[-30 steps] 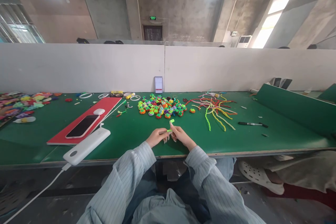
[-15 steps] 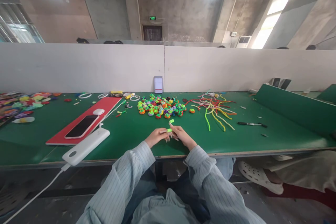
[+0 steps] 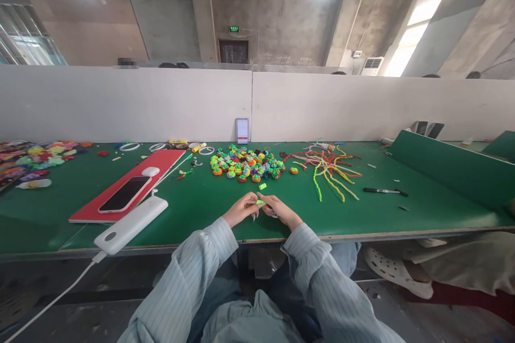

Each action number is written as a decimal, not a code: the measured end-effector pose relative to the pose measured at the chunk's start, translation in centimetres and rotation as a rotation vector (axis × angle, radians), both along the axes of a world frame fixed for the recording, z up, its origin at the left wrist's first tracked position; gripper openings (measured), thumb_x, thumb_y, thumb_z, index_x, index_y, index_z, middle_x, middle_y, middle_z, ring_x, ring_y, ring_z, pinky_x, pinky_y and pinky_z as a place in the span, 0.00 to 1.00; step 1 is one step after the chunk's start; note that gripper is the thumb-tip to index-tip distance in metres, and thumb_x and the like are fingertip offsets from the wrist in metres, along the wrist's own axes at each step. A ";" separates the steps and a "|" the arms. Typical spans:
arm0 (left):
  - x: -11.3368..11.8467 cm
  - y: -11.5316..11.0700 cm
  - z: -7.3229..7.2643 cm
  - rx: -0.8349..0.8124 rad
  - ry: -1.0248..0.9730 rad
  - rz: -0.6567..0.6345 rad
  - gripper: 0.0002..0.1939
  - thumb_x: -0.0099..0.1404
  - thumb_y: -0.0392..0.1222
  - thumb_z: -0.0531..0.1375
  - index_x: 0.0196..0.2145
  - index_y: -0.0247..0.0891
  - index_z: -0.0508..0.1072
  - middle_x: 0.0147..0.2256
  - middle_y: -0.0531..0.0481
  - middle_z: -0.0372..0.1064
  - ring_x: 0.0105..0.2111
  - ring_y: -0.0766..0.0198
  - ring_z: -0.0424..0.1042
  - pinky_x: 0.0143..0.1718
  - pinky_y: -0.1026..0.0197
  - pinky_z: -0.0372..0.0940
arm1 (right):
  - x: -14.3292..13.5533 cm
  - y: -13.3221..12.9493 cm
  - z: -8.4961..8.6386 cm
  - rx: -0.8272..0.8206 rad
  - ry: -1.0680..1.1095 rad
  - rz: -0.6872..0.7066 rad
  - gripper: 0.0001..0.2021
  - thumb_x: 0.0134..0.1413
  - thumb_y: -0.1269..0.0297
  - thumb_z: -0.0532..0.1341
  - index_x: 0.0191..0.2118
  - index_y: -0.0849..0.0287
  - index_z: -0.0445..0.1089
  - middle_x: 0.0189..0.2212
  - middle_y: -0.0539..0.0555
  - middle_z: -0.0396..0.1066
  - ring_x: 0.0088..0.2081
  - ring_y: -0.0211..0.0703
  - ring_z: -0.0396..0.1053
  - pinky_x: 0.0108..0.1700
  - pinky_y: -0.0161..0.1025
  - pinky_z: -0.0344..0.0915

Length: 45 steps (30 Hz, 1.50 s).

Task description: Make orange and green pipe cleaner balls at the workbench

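Above the near part of the green table, my left hand (image 3: 242, 209) and my right hand (image 3: 282, 211) meet at the fingertips. Between them is a small yellow-green piece (image 3: 260, 202), pinched from both sides; the fingers partly cover it. A second yellow-green piece (image 3: 262, 186), short and blocky, lies on the table just past my fingertips. Farther off sits a pile of small fuzzy balls (image 3: 247, 163) in orange, green and purple, several with green tops. One orange-and-green ball (image 3: 294, 170) rests apart at the pile's right.
Fuzzy craft stems (image 3: 332, 166) spread out to the right, with a black pen (image 3: 385, 191) beyond. On the left lie a red folder (image 3: 90, 206), a phone (image 3: 125, 194) and a corded white power bank (image 3: 131, 225). A lit phone (image 3: 242, 130) leans on the white partition (image 3: 181, 102).
The right hand has drawn slightly back from the second yellow-green piece, which now lies apart from the fingers. Both hands have closed in around the held piece.
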<state>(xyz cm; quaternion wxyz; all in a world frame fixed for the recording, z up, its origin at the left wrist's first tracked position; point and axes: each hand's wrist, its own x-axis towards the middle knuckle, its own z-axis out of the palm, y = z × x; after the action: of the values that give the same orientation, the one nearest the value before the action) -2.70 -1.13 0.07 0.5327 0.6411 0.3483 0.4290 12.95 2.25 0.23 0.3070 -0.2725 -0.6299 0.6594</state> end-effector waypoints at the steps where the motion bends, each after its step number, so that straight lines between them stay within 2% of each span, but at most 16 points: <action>1: 0.0 0.0 0.0 0.004 0.008 0.000 0.18 0.55 0.53 0.60 0.30 0.37 0.58 0.20 0.57 0.63 0.21 0.71 0.63 0.25 0.66 0.59 | 0.0 0.0 0.0 -0.002 0.000 0.000 0.26 0.51 0.44 0.53 0.13 0.57 0.50 0.08 0.41 0.42 0.10 0.28 0.40 0.12 0.31 0.36; 12: 0.0 -0.2 0.1 0.012 0.081 0.025 0.17 0.54 0.53 0.60 0.26 0.35 0.63 0.17 0.57 0.62 0.18 0.71 0.63 0.22 0.66 0.57 | -0.4 0.0 -0.4 0.014 -0.016 -0.047 0.27 0.50 0.44 0.55 0.11 0.57 0.50 0.05 0.41 0.43 0.08 0.26 0.42 0.11 0.31 0.38; 15: -0.1 -0.2 0.3 -0.014 0.044 0.030 0.18 0.55 0.54 0.59 0.26 0.36 0.61 0.16 0.57 0.62 0.16 0.71 0.62 0.20 0.67 0.55 | -0.5 0.0 -0.4 0.032 -0.019 -0.086 0.27 0.51 0.43 0.52 0.12 0.59 0.54 0.05 0.44 0.51 0.08 0.27 0.48 0.11 0.30 0.43; 18: -0.1 -0.2 0.4 -0.050 -0.013 0.053 0.18 0.54 0.55 0.59 0.26 0.37 0.60 0.16 0.58 0.62 0.16 0.71 0.62 0.21 0.67 0.56 | -0.6 0.0 -0.1 0.031 -0.002 -0.132 0.24 0.51 0.42 0.51 0.20 0.60 0.60 0.12 0.46 0.61 0.10 0.29 0.57 0.12 0.28 0.47; 20: -0.2 -0.2 0.6 -0.059 -0.038 0.060 0.18 0.55 0.55 0.59 0.26 0.37 0.60 0.15 0.58 0.62 0.16 0.71 0.62 0.22 0.66 0.57 | -0.6 -0.1 0.1 0.030 0.019 -0.150 0.22 0.50 0.42 0.53 0.27 0.59 0.60 0.16 0.45 0.65 0.12 0.29 0.60 0.12 0.27 0.50; 23: -0.2 -0.1 0.6 -0.058 -0.050 0.072 0.17 0.57 0.54 0.58 0.26 0.36 0.61 0.15 0.58 0.61 0.15 0.71 0.61 0.20 0.67 0.56 | -0.6 -0.3 0.4 0.037 0.039 -0.151 0.19 0.49 0.44 0.56 0.29 0.59 0.59 0.19 0.44 0.65 0.14 0.29 0.62 0.13 0.26 0.52; 30: -0.2 0.2 0.4 -0.056 -0.100 0.150 0.16 0.57 0.52 0.57 0.25 0.36 0.61 0.14 0.60 0.58 0.14 0.72 0.59 0.18 0.68 0.56 | -0.5 -0.3 0.1 0.070 0.061 -0.134 0.19 0.48 0.47 0.58 0.27 0.60 0.60 0.17 0.45 0.64 0.13 0.29 0.61 0.14 0.27 0.52; 34: -0.3 0.3 0.3 -0.073 -0.116 0.119 0.16 0.57 0.52 0.58 0.24 0.37 0.60 0.14 0.60 0.58 0.13 0.73 0.58 0.17 0.68 0.55 | -0.5 -0.2 0.0 0.083 0.068 -0.122 0.19 0.48 0.47 0.58 0.27 0.60 0.61 0.17 0.45 0.65 0.14 0.30 0.62 0.14 0.28 0.52; 45: -0.4 0.6 -0.1 -0.107 -0.251 0.076 0.14 0.57 0.49 0.57 0.25 0.36 0.62 0.17 0.55 0.64 0.16 0.69 0.63 0.21 0.65 0.57 | -0.5 -0.1 -0.2 0.080 0.065 -0.122 0.20 0.51 0.47 0.56 0.22 0.60 0.61 0.12 0.45 0.61 0.13 0.31 0.61 0.15 0.28 0.53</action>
<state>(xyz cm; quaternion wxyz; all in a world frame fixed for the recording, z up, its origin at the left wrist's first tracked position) -3.14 -0.53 -0.02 0.5887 0.5393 0.3253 0.5067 12.45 2.19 0.03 0.3774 -0.2763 -0.6275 0.6224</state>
